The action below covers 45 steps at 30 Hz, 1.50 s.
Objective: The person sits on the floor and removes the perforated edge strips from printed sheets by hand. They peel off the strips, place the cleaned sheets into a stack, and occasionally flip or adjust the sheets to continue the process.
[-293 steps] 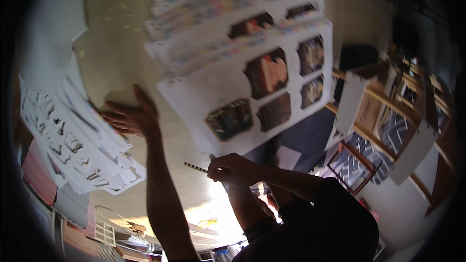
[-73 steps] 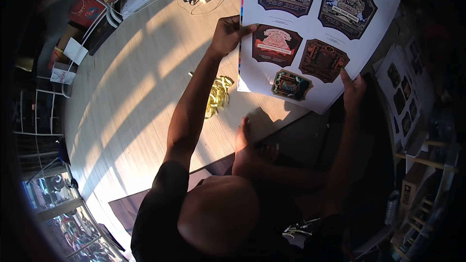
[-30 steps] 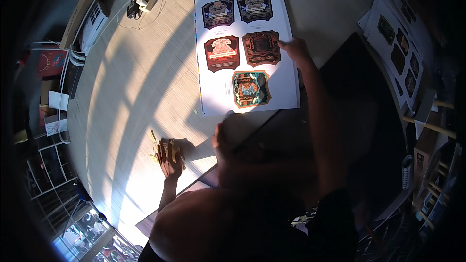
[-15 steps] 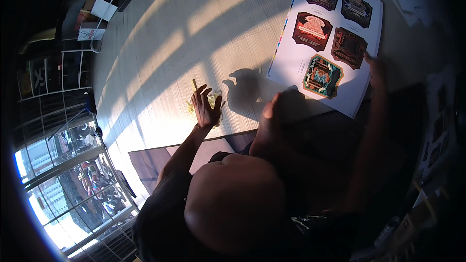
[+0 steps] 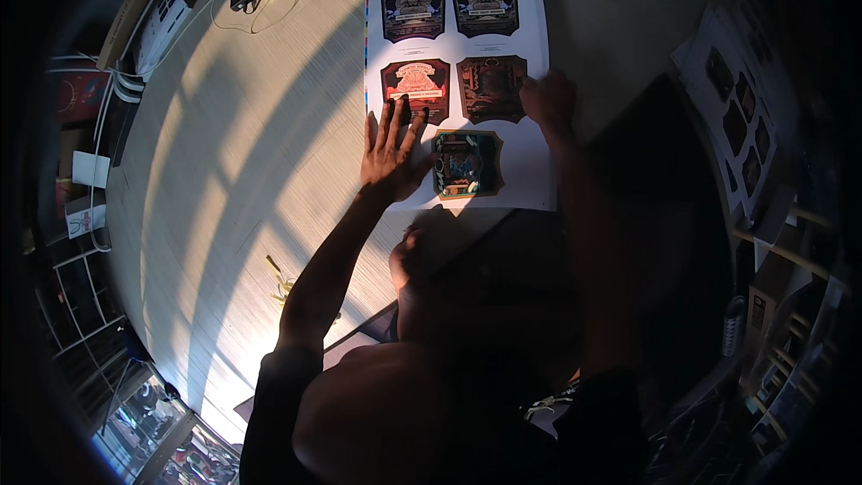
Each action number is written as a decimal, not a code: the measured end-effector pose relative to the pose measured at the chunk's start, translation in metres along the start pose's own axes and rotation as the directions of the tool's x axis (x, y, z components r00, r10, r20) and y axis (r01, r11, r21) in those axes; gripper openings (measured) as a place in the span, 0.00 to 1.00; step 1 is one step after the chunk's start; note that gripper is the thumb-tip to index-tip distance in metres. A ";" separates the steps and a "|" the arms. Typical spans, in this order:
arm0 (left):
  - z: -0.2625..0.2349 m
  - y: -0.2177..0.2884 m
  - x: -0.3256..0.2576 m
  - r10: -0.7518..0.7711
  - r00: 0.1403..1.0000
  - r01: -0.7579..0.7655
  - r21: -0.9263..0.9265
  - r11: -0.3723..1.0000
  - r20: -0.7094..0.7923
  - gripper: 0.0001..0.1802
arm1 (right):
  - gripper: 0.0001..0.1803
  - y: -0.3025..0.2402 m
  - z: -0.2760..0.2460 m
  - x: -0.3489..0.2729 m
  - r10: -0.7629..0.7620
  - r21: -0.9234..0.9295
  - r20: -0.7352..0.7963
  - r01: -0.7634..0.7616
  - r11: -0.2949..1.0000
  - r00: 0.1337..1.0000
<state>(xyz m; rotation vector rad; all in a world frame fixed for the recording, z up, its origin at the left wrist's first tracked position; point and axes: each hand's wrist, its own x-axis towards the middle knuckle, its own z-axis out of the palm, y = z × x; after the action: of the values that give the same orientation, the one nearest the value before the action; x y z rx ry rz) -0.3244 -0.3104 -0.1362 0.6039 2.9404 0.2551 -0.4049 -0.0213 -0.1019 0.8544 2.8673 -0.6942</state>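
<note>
Sunlit wooden table (image 5: pixel 224 171), both hands (image 5: pixel 392 157) flat, fingers spread, on white sheet (image 5: pixel 530 162) of five shield-shaped labels.

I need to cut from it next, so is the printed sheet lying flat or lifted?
Flat. The printed sheet lies spread on the table, with the left hand and right hand pressed on it.

Print or craft workshop — big worktable (image 5: pixel 224 171) with a printed label sheet (image 5: pixel 458 81). More printed sheets (image 5: pixel 736 117) alongside — shelving (image 5: pixel 72 305) at the edges.
</note>
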 end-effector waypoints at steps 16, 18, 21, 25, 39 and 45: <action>0.003 0.011 0.000 -0.025 0.999 0.027 0.063 0.998 -0.024 0.43 | 0.22 0.115 0.042 -0.203 0.135 0.902 0.346 -0.290 -0.320 0.928; 0.002 0.006 -0.006 -0.046 0.999 0.048 0.096 0.994 -0.019 0.44 | 0.20 0.101 0.060 -0.209 0.211 0.942 0.325 -0.296 -0.157 0.922; 0.004 0.008 -0.007 -0.071 0.997 0.071 0.073 0.995 -0.002 0.44 | 0.23 0.103 0.050 -0.213 -0.027 0.347 -0.024 0.034 0.937 0.999; 0.010 0.006 -0.006 -0.043 0.998 0.046 0.059 0.997 -0.056 0.44 | 0.23 0.086 0.043 -0.208 0.295 0.845 -0.102 -0.074 0.530 0.950; 0.004 0.004 -0.010 -0.056 0.997 0.060 0.084 0.995 -0.054 0.44 | 0.26 0.094 0.033 -0.193 0.126 0.628 -0.072 -0.053 0.776 0.989; 0.001 0.010 -0.008 -0.074 0.997 0.075 0.092 0.993 -0.019 0.45 | 0.27 0.096 0.053 -0.179 0.358 0.976 0.031 -0.106 0.191 0.933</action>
<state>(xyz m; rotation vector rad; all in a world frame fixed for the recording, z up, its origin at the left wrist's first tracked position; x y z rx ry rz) -0.3137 -0.3044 -0.1343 0.5044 2.9957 0.1174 -0.2053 -0.0632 -0.1540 1.4489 1.9467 -2.5993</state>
